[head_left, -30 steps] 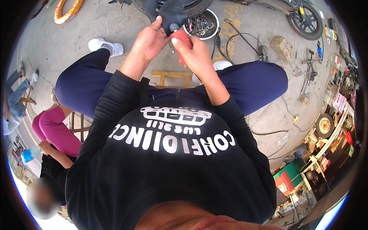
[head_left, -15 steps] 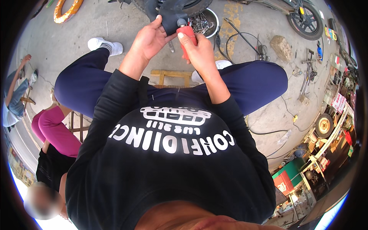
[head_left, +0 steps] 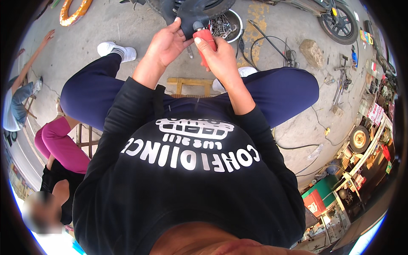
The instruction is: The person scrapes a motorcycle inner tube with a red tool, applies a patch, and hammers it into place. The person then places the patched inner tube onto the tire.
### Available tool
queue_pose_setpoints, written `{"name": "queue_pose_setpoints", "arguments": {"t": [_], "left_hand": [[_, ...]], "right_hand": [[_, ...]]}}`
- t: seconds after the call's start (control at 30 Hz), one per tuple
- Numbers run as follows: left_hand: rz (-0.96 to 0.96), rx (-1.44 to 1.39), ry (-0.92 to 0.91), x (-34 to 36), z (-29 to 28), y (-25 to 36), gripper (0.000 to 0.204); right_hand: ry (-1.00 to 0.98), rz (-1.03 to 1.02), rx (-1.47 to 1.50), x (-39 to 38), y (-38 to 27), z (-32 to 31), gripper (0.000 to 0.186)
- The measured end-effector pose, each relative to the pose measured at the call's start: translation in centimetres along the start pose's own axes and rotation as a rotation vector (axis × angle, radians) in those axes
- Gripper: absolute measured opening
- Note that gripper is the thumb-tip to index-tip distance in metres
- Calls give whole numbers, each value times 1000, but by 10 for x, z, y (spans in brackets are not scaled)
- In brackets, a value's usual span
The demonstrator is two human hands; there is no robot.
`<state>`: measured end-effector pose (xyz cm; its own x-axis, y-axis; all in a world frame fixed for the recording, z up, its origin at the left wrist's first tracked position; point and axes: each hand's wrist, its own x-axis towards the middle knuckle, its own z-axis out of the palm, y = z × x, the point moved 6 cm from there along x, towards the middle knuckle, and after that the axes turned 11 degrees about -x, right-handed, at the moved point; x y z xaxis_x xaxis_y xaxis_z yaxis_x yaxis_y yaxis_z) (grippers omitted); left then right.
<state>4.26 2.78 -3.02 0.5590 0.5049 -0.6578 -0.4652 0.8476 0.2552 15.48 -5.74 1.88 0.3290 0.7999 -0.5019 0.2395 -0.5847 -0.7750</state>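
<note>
Near the top middle, my left hand (head_left: 165,46) grips a flap of black rubber (head_left: 187,19), apparently an inner tube, with thumb on top and fingers curled behind it. My right hand (head_left: 219,55) is closed round a red tool (head_left: 202,39), whose rounded grey metal head rests on or just over the rubber. Behind both hangs a black tyre (head_left: 220,7). A steel bowl (head_left: 239,26) of small metal tools stands just right of the rubber. My legs are bent either side of a low wooden stool (head_left: 180,80).
Two people sit at the left, one in pink trousers (head_left: 61,140), another reaching out an arm (head_left: 29,63). An orange ring (head_left: 64,15) lies top left. At right are a motorcycle wheel (head_left: 338,25), a rock (head_left: 311,53), hoses (head_left: 255,46), hand tools (head_left: 340,89) and a cluttered cart (head_left: 348,174).
The red tool in my right hand has shifted slightly right, then a little back left along the rubber. The people at the left have moved their arms and heads. My left hand has barely moved.
</note>
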Motion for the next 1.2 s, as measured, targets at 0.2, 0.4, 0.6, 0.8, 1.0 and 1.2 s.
{"name": "queue_pose_setpoints", "arguments": {"t": [0.2,0.4,0.6,0.8,1.0,1.2], "left_hand": [[14,-26,-7,1,0,1,42],[8,-6,-4,1,-2,2,42],[4,28,3,1,-3,1,42],[14,55,26,0,-2,0,41],[44,-21,-16,0,-2,3,38],[19,-22,-30,4,-3,1,38]], "right_hand": [[-17,2,34,3,0,-1,48],[-40,2,50,4,-4,0,49],[-54,-16,-24,7,-3,1,51],[-91,-5,-84,3,-7,1,53],[139,29,53,5,-8,-22,45],[-46,-21,-100,2,-3,-3,49]]}}
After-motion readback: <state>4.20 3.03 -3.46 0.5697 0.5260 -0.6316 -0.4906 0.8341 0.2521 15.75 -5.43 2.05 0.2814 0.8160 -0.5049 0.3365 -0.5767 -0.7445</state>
